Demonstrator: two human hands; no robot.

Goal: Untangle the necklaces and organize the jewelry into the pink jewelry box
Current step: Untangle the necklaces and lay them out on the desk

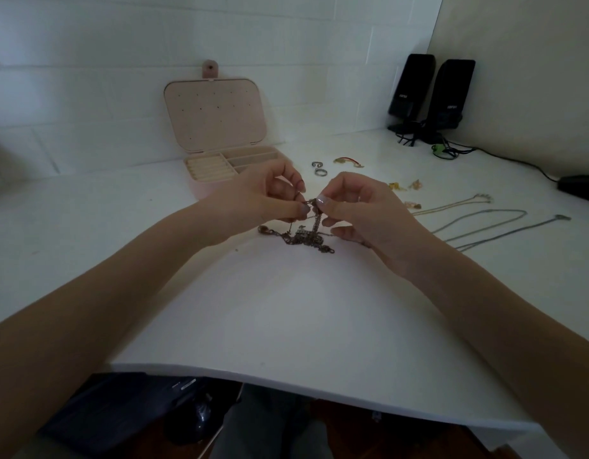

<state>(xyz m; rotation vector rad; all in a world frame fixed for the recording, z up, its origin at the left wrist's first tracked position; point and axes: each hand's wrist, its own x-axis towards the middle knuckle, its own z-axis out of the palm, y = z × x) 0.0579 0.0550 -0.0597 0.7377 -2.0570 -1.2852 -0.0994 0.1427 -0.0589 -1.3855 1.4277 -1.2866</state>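
Hands meet over the white surface [286,309]: left hand [260,197] and right hand [359,210] both pinch the tangled necklaces [303,238], near the open pink jewelry box [217,127].

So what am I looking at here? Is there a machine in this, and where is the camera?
There is no machine. A person wears one camera on the head, looking down at their own bare arms over a white table. The left hand and the right hand both pinch a dark tangled clump of metal chains, lifting part of it while the rest lies on the table. Behind stands an open pink jewelry box, its lid up. To the right lie two silver rings, small gold pieces and thin straightened necklaces. Two black speakers stand in the corner.
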